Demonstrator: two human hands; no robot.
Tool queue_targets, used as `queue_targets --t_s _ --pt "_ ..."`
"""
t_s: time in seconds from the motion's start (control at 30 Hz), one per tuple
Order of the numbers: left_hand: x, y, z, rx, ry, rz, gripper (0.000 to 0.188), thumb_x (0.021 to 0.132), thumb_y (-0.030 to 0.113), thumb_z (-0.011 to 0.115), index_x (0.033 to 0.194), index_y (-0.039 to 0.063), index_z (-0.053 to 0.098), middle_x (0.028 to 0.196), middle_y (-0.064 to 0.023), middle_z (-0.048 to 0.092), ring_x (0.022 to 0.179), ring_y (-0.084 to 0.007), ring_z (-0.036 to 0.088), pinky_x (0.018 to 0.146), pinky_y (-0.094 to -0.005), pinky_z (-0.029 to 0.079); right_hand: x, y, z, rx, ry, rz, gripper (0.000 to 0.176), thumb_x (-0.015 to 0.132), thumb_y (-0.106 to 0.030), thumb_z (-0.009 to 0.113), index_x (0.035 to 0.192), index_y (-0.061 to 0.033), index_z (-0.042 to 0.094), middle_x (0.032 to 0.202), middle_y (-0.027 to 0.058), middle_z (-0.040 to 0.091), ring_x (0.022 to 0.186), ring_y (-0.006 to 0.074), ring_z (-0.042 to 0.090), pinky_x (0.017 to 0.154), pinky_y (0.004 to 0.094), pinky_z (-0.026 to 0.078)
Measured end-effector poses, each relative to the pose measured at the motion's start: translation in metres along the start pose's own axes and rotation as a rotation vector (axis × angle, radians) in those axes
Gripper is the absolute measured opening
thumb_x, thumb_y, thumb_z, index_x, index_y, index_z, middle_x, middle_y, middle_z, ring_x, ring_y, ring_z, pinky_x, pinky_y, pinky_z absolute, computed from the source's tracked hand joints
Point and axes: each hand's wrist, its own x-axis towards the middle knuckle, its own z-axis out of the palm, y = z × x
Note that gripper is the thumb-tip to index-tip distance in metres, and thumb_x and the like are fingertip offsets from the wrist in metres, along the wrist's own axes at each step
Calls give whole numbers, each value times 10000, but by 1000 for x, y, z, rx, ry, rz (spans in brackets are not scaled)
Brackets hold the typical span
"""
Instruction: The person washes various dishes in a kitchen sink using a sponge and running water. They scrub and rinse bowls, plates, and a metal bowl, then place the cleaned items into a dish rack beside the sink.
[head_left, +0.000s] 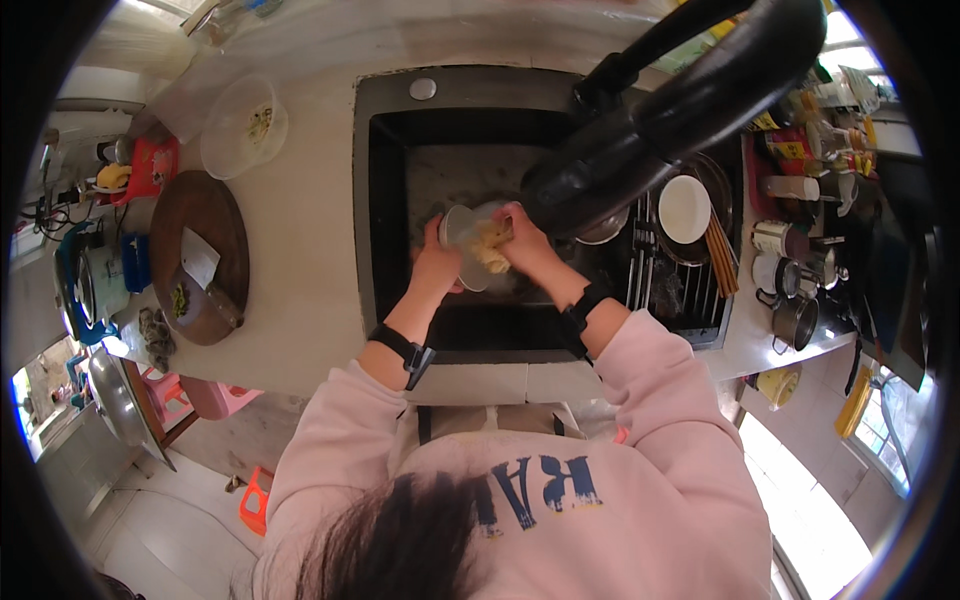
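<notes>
Over the dark sink (450, 330), my left hand (436, 262) holds a pale bowl (459, 225) by its rim, tilted on its side. My right hand (529, 240) grips a yellowish, crumpled sponge or cloth (491, 246) at the bowl's mouth; which of the two it is I cannot tell. The black faucet (592, 169) reaches over the sink just beside my right hand. Beneath my hands the sink bottom looks pale and blurred, and part of it is hidden by the bowl and hands.
On the right rack stand a white bowl (684, 210) and wooden chopsticks (721, 259). A cleaver (201, 259) lies on the round wooden chopping board (225, 195) at left, with chopped greens (179, 300). Behind it is a clear plastic bowl (225, 142) with food bits. Jars and a small pot (795, 322) line the right.
</notes>
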Motion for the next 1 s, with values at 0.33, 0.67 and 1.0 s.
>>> queue_targets --t_s 0.33,0.67,1.0 --pt "-5 2 7 -250 -193 52 495 1013 442 402 1452 221 340 1301 -187 526 1031 -405 623 575 -494 613 -6 -18 44 797 -62 310 432 676 -113 737 1085 -26 630 979 128 664 923 223 644 811 350 495" --pt "-10 -1 19 -129 -206 79 582 918 50 445 1450 255 330 1394 -243 445 1019 -498 606 571 -439 627 -4 -8 43 -51 75 76 337 727 -234 730 1003 -73 624 1065 142 646 1003 317 621 874 412 490" --pt "-19 -23 42 308 14 668 888 807 393 694 1508 102 235 1450 -271 375 1411 -429 265 1092 -524 334 -24 -43 3 1163 -102 453 442 986 -534 459 1088 -119 571 1108 68 624 1025 230 603 900 447 486"
